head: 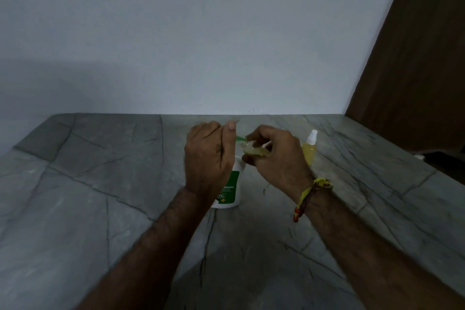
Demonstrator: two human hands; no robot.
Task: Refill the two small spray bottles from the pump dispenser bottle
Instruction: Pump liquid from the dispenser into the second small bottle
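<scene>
A white pump dispenser bottle (232, 187) with a green label stands on the grey stone counter (100, 196). My left hand (207, 158) is curled over its top, and the green pump nozzle (240, 138) sticks out to the right between my fingers. My right hand (275, 158) grips a small clear spray bottle (253, 151), tilted with its open neck against the nozzle tip. Pale yellowish liquid shows inside it. A second small spray bottle (310, 148), filled with yellow liquid and capped with a white sprayer, stands upright just right of my right hand.
The counter meets a pale wall (176, 45) at the back. A dark wooden door (415, 58) stands at the right. A thread band (312, 196) circles my right wrist. Something dark and white (427, 156) lies past the counter's right edge.
</scene>
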